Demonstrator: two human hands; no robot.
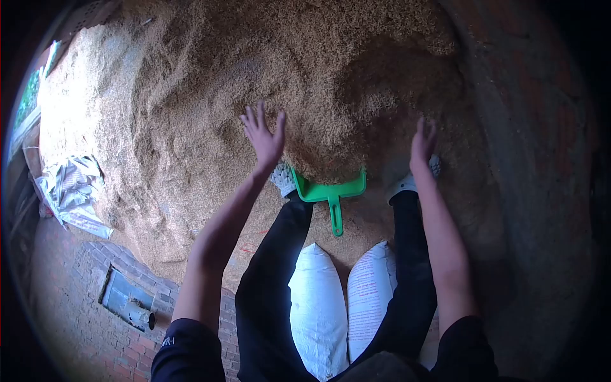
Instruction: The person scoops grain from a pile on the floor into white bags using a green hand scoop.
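Observation:
My left hand [265, 139] hovers over the heap of loose tan grain or husks [191, 108], its fingers spread and holding nothing. Farther right, my right hand [422, 145] is raised near my right shoe, fingers stretched out and apart, also with nothing in it. Between my feet lies a green dustpan [328, 191], its handle pointing back toward me. The pan's open side faces the heap, and some of the loose material lies at its mouth. Neither hand touches the dustpan.
Two full white sacks [319, 312] lie between my legs [270, 274]. A crumpled white sack [73, 191] rests at the left edge of the heap. At lower left is a brick wall [121, 344] with a small opening and a pipe [139, 313]. A dark wall [534, 159] bounds the right.

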